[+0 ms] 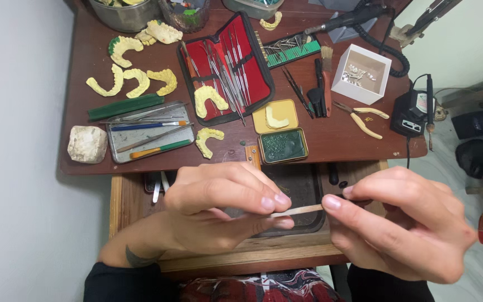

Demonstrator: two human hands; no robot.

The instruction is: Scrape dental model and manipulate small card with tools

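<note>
Far left on the dark brown wooden tabletop (331, 140): a rough whitish plaster block (87, 144), just beside a shallow grey metal tray (150, 133) holding brushes and slim tools. Behind the tray, a long green wax bar (125, 106) and several pale yellow horseshoe-shaped dental casts (132, 81), near one another. Further right, an open red-lined instrument case (226, 67) filled with thin steel picks, one yellow cast resting on its lower edge. Just right of the case, a small open tin with a yellow lid and green contents (282, 145). Beyond that, dark-handled tools, yellow-handled pliers (362, 116) and a white square box (361, 74) with small metallic pieces inside. At the right edge of the tabletop, a small black electrical unit (410, 114) with a cord.

In the foreground, below the tabletop edge: left hand (219, 207) curled, thumb and fingertips pinched on the left end of a thin pale wooden stick (297, 211). Stick held roughly level, tilted slightly up toward the right, over a dark recessed tray (303, 184) in the open drawer. Right hand (403, 223) clenched loosely, thumb and forefinger pinched on the stick's right end. Both hands thus grasped the same stick, close together, fingertips near each other but apart. Dark sleeves seen at both wrists, patterned red cloth low between them.
</note>
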